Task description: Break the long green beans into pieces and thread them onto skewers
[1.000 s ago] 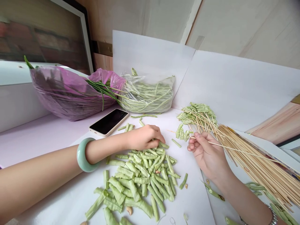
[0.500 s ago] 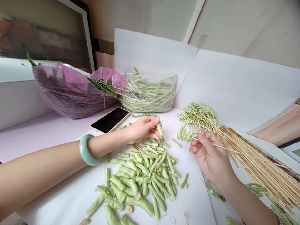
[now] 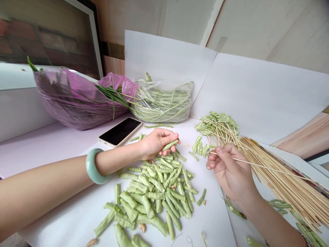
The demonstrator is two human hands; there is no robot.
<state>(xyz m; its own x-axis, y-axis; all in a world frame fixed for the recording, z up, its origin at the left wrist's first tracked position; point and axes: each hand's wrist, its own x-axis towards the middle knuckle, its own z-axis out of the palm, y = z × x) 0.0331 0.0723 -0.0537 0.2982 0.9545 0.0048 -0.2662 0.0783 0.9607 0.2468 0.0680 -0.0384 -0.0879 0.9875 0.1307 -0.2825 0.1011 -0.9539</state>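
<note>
Between the thumb and fingers of my left hand [image 3: 160,140] is a short piece of green bean [image 3: 170,144], lying aslant close to a skewer's tip. My right hand [image 3: 230,168] pinches that thin bamboo skewer [image 3: 246,161], whose long end runs off to the right. Several bean pieces [image 3: 199,147] are threaded on it, just left of my right fingers. Whether the tip touches the held piece I cannot tell. Below my left hand spreads a pile of cut bean pieces [image 3: 154,192] on white paper. Filled bean skewers [image 3: 218,123] lie bunched behind my right hand.
Bare bamboo skewers [image 3: 282,178] lie along the right side. A phone [image 3: 120,132] rests behind my left forearm. At the back stand a purple plastic bag [image 3: 79,99] of greens and a clear bag [image 3: 164,103] of long beans. White boards [image 3: 257,96] stand behind.
The bean piece in my left hand has turned from pointing down to lying aslant, near the skewer's tip. My right hand has hardly moved.
</note>
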